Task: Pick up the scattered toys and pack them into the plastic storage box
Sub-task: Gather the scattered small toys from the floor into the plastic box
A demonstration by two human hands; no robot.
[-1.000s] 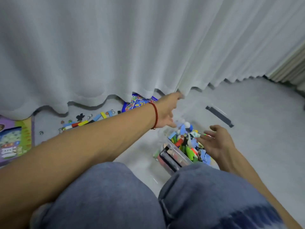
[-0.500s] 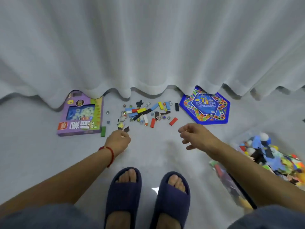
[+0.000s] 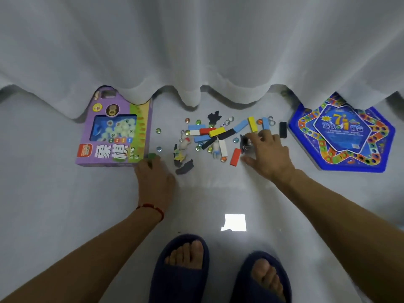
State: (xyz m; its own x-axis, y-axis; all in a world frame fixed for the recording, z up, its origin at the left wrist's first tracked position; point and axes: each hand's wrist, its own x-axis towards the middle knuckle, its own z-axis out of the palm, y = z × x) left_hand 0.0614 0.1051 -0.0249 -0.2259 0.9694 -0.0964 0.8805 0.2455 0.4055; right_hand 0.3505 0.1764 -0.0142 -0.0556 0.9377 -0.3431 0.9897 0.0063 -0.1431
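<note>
Scattered toys lie on the grey floor by the curtain: coloured domino blocks (image 3: 215, 132), glass marbles (image 3: 223, 159), small figures (image 3: 184, 144) and black pieces (image 3: 184, 169). My left hand (image 3: 155, 174) reaches to the corner of the purple game box (image 3: 115, 132), and its fingertips curl over a green block (image 3: 151, 156). My right hand (image 3: 270, 154) is at the right side of the pile, with thumb and fingers closing around a dark metal piece (image 3: 246, 144). A red block (image 3: 235, 157) lies just left of that thumb. The plastic storage box is out of view.
A blue star-shaped game board (image 3: 343, 136) lies on the floor to the right. A white curtain (image 3: 196, 51) hangs just behind the toys and covers the back edges of both boxes. My feet in dark slippers (image 3: 181, 270) stand at the bottom.
The view swung from the storage box to the toy pile and moved closer. My left hand reached the green block by the purple box. My right hand moved forward onto the dark metal piece.
</note>
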